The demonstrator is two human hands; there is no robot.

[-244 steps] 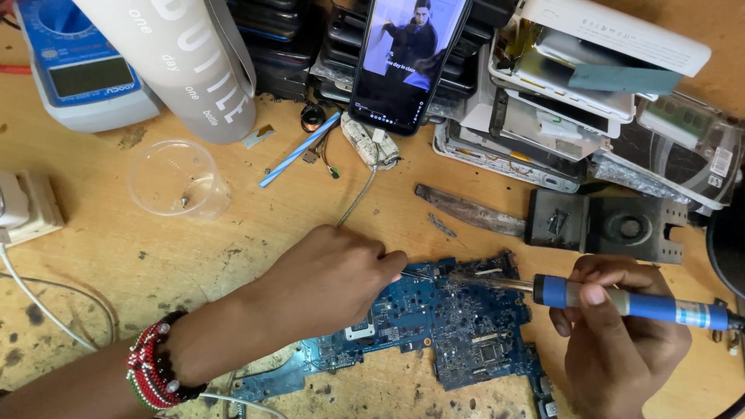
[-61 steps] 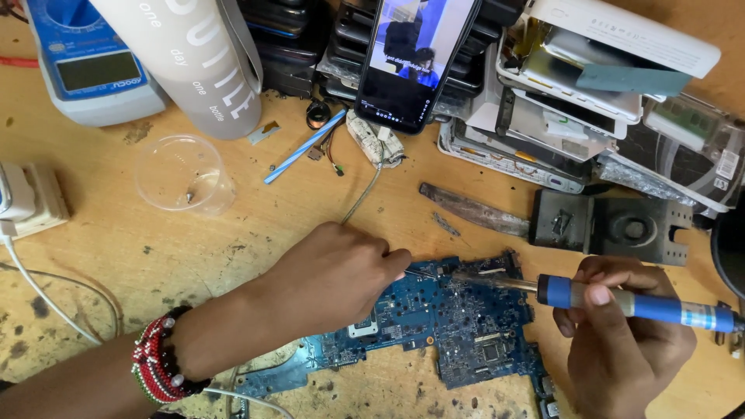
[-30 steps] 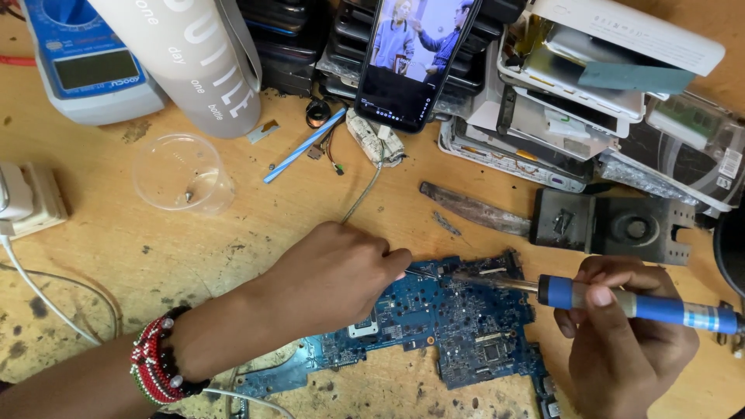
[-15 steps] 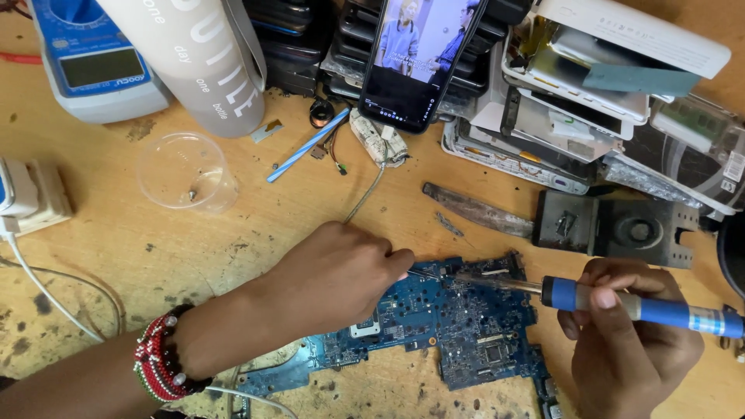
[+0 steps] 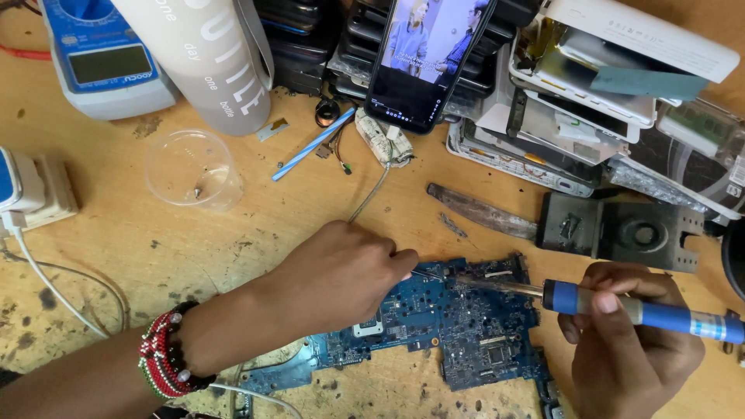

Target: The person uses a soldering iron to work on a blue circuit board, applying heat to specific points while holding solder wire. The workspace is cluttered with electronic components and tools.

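A blue circuit board (image 5: 466, 326) lies flat on the wooden bench. My right hand (image 5: 628, 349) grips a blue-handled soldering iron (image 5: 644, 310), whose metal tip rests on the board's upper edge. My left hand (image 5: 341, 271), with a beaded bracelet at the wrist, rests on the board's left part. Its fingers are pinched on a thin wire (image 5: 429, 273) that meets the iron's tip. The fingertips themselves are mostly hidden under the hand.
A clear plastic cup (image 5: 190, 167), a grey bottle (image 5: 209, 62) and a blue meter (image 5: 101, 58) stand at the back left. A phone (image 5: 427, 54) leans on stacked electronics. A knife (image 5: 481, 213) and a black metal bracket (image 5: 621, 233) lie behind the board.
Both hands stay in nearly the same pose on the board. Only the view shifts slightly.
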